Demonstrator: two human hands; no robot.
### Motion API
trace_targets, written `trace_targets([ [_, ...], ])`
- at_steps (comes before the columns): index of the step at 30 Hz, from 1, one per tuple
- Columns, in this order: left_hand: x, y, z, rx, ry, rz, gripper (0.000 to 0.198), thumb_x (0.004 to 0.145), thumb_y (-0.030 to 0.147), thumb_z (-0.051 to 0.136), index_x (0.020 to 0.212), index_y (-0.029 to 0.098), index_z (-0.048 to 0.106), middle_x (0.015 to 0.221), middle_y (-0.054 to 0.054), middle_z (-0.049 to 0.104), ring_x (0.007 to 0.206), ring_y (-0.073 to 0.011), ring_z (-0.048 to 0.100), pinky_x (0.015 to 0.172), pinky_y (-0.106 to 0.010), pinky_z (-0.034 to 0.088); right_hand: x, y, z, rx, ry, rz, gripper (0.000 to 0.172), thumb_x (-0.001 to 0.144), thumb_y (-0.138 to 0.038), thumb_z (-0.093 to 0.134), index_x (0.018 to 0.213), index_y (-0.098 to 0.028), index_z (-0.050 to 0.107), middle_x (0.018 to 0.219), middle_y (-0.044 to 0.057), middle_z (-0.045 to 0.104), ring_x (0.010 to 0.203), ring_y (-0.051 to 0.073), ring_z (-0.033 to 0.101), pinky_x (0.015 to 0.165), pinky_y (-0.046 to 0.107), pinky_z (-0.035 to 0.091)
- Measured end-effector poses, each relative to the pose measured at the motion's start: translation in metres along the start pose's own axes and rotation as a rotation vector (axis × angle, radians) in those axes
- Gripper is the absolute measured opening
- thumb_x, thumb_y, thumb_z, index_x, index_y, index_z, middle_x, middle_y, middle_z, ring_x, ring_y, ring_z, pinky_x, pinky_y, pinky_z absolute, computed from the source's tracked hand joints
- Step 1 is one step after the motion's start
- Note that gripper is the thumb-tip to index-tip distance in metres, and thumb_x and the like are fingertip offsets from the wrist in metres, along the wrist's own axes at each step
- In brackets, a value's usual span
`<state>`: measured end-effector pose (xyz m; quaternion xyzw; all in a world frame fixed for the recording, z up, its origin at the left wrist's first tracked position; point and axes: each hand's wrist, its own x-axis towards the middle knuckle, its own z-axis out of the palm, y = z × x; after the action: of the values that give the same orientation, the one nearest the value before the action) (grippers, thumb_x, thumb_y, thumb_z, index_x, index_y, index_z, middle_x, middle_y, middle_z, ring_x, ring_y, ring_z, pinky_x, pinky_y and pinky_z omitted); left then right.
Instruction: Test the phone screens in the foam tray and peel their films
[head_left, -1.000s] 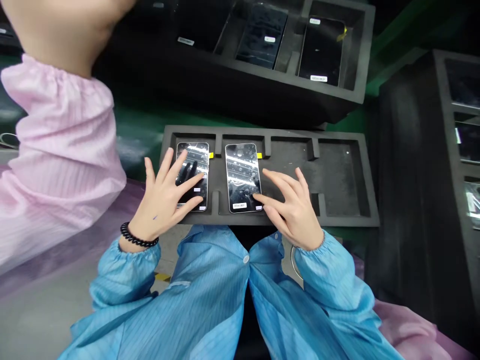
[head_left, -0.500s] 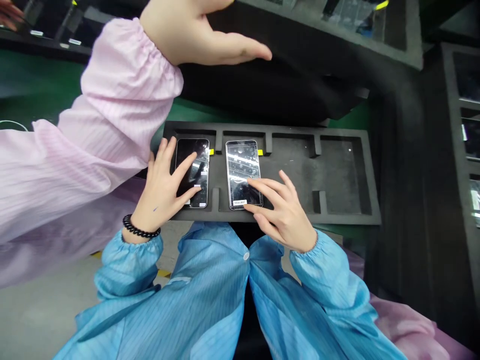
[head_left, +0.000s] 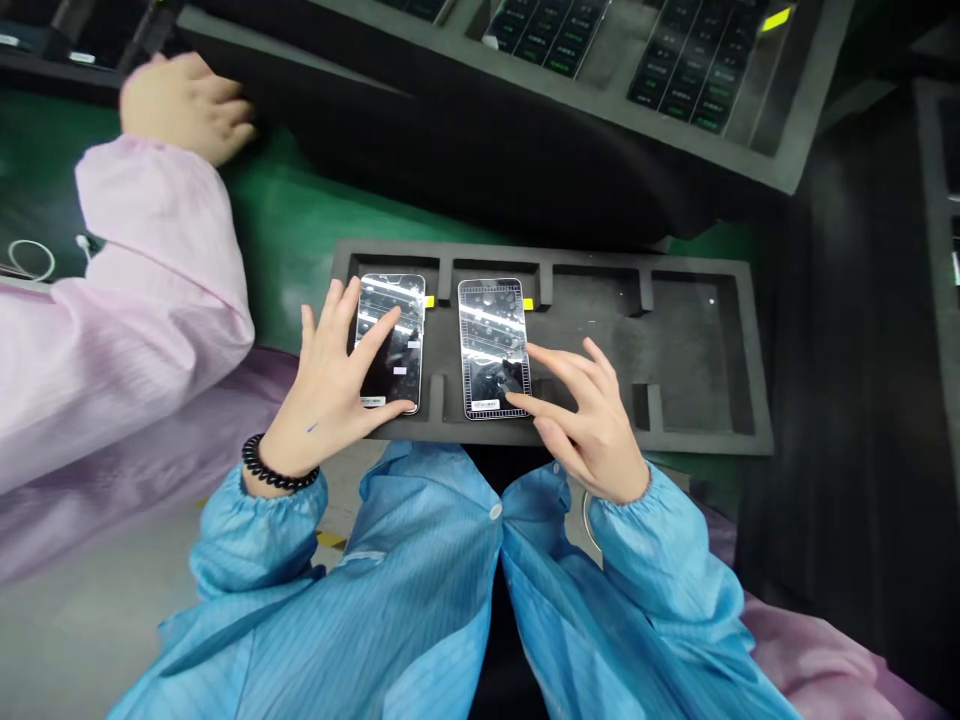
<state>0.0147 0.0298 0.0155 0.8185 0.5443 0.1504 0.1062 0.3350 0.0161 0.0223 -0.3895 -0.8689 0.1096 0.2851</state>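
Note:
Two smartphones lie face up in the left compartments of a dark foam tray (head_left: 600, 440). Over the left edge of the first smartphone (head_left: 390, 345) spreads my left hand (head_left: 330, 375), its fingers apart and touching or just above the screen. White marks appear on that screen. The second smartphone (head_left: 491, 330) shows a pattern of small boxes round its border and a white barcode label near its bottom. My right hand (head_left: 589, 420) is open at its lower right, with a fingertip by the label and another at the right edge. Yellow tabs stick out beside both phones.
Beyond the tray, a larger grey tray (head_left: 570, 100) holds several lit phones with dark screens and green text. A co-worker's hand (head_left: 184, 105) in a pink sleeve (head_left: 150, 250) rests at the left, near a white cable (head_left: 31, 258) on the green table (head_left: 300, 200).
The co-worker's arm has drawn back left from above the tray. My right hand has slid slightly right, toward the phone's edge. My left thumb has shifted lower on the first phone, which now shows bright reflections.

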Motion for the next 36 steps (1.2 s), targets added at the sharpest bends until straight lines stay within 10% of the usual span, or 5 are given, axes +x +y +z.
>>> trace_targets([
  [9,-0.022,0.003,-0.008,0.130,0.109,0.123,0.027,0.100,0.041,0.055,0.120,0.033,0.072,0.173,0.013,0.011,0.162,-0.0361,0.012,0.130,-0.069,-0.003,-0.023,0.012,-0.002,0.016,0.064,0.138,0.035,0.104,-0.020,0.044,0.118,-0.025,0.075,0.154,0.008,0.053,0.133,0.028,0.056,0.123,0.061,0.033],
  [22,0.002,-0.003,0.000,0.039,0.001,0.056,0.052,0.106,0.047,0.031,0.153,0.031,0.047,0.176,-0.004,0.007,0.162,-0.0373,0.006,0.128,-0.072,0.002,-0.015,0.013,-0.009,-0.035,0.020,0.158,0.034,0.104,-0.021,0.044,0.117,-0.021,0.075,0.150,0.013,0.057,0.132,0.029,0.057,0.121,0.060,0.036],
  [36,0.056,-0.029,-0.012,0.067,-0.019,0.024,0.055,0.106,0.052,0.027,0.143,0.027,0.060,0.174,-0.008,0.015,0.162,-0.0376,0.009,0.128,-0.070,0.005,0.103,0.035,0.004,-0.258,-0.322,0.108,0.043,0.108,-0.037,0.039,0.126,-0.019,0.073,0.160,0.016,0.047,0.143,0.033,0.046,0.124,0.065,0.027],
])
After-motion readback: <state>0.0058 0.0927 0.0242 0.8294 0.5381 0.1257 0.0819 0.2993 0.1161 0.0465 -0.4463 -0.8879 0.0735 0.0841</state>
